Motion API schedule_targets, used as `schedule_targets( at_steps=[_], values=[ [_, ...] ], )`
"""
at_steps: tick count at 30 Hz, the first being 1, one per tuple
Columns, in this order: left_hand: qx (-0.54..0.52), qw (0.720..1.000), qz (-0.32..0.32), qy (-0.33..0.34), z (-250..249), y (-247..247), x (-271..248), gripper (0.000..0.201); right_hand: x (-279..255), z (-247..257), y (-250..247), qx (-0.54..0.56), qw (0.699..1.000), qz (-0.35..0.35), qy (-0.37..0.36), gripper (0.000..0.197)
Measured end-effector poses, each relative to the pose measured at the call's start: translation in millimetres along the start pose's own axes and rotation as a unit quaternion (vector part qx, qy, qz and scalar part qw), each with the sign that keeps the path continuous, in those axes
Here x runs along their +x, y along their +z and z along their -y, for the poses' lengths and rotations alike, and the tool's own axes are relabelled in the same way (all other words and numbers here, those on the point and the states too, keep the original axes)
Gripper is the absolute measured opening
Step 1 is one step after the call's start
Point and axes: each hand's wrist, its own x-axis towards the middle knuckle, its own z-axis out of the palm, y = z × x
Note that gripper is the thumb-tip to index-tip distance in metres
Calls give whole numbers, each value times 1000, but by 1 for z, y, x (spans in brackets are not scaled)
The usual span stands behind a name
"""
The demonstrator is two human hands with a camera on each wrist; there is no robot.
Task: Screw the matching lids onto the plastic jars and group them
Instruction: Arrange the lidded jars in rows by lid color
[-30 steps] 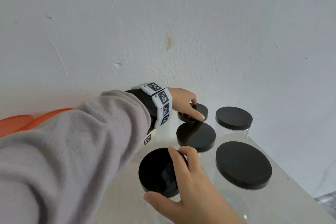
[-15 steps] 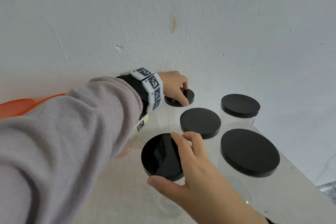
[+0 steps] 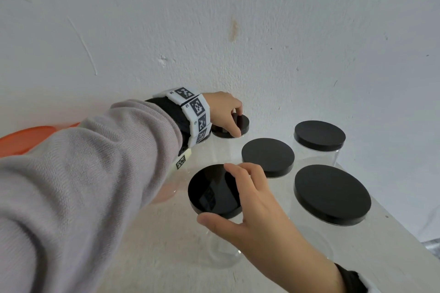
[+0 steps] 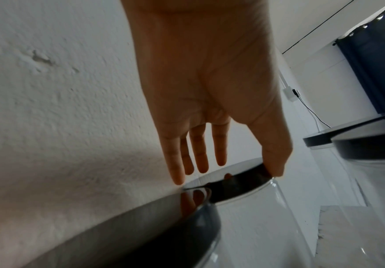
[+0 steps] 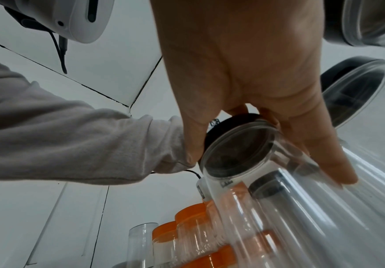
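Observation:
Several clear plastic jars with black lids stand grouped on the white table (image 3: 392,245) by the wall. My left hand (image 3: 235,122) grips the small black lid (image 3: 242,123) of the far jar from above, its thumb (image 4: 276,168) on the lid's rim (image 4: 237,185). My right hand (image 3: 221,194) grips the glossy black lid (image 3: 207,188) of the near jar (image 3: 223,254), thumb in front and fingers behind. In the right wrist view that lid (image 5: 230,125) sits on its clear jar (image 5: 244,156). Three more lidded jars stand to the right: middle (image 3: 267,157), back (image 3: 319,135), large front (image 3: 332,194).
The white wall (image 3: 262,31) rises close behind the jars. Orange lids (image 3: 26,138) lie at the far left, and jars with orange lids (image 5: 186,219) stand beside an open clear jar (image 5: 141,241). The table's right edge (image 3: 404,228) runs close to the large jar.
My left hand's index finger lay across the small lid; now its fingers curl round the lid's rim. My right hand has stayed on the glossy lid.

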Motion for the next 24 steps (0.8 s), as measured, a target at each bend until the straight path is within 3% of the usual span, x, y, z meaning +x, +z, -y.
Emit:
schedule_targets(
  at_steps=[7,11,15,18,21,24],
  values=[
    [-21,999,-14,26,7,-10,-20,57,9,0,7,-2,1000,-24,-12,75],
    [-112,989,-76,54,12,-23,-53,43,21,1,13,7,999,-42,-32,77],
    [-193,976,-74,70,19,-16,-92,36,27,4,12,-4,998,-59,-36,71],
    [-222,972,-21,78,24,3,-115,42,18,11,3,-15,998,-49,-37,66],
    [-176,981,31,80,25,27,-130,60,-2,20,-23,-51,997,-53,-28,58],
    [-150,986,30,71,25,46,-139,76,-22,20,-62,-113,986,-123,-19,57]
  ],
)
